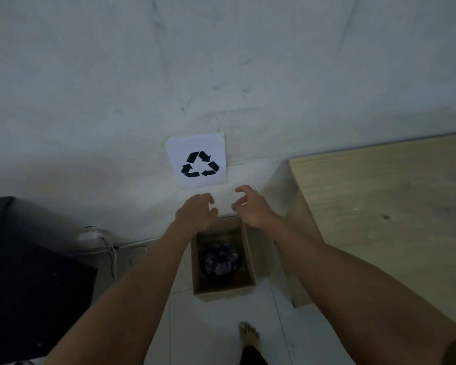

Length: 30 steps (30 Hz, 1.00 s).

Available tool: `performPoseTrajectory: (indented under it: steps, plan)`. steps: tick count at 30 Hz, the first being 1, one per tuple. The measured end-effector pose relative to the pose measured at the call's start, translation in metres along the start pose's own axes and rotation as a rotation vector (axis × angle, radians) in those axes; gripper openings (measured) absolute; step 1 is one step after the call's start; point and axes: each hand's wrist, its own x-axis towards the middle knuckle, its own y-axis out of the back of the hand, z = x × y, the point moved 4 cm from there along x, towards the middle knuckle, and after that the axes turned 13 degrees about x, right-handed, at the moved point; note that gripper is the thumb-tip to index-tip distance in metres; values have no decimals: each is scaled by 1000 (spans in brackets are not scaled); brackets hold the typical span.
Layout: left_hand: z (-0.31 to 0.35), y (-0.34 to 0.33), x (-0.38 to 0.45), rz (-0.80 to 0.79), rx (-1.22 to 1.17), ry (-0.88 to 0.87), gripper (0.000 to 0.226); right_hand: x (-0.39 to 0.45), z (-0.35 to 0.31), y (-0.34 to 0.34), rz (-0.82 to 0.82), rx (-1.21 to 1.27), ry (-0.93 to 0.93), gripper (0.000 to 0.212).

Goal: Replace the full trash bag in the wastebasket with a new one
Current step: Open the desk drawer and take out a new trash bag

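While our arms reach forward over the cardboard box (223, 262) on the floor, both hands hang above its far edge with nothing in them. Our left hand (196, 213) has its fingers loosely curled, and our right hand (250, 206) has its fingers bent and spread, thumb apart from the rest; neither touches the box or anything else we can see. We judge they are held like this because they are either about to go down into the box or have no hold yet on the bag.

Down in the box sits the black trash bag (219, 260), bunched and crinkled, resting on the bottom near the middle. The box stands open-topped against the wall, just below a paper sheet with a recycling sign (199, 160), which likely marks it as the bin.

To the right, a pale wooden tabletop (384, 206) stands just beside the box. To the left is a dark piece of furniture (24, 272), with a white plug and cables (100, 239) along the foot of the wall. Pale tiles cover the floor (208, 325), and our bare foot (249, 335) stands on them near the box. The room is dim.
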Motion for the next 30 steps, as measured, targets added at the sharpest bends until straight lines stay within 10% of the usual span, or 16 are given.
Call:
performPoseTrajectory:
  steps: [11,30]
  plan:
    - [156,3,-67,41,54,-208,29,-120,25,124,250,27,1,29]
    - [703,-120,-124,-33,92,-541,22,-335,222,606,643,16,-124,18]
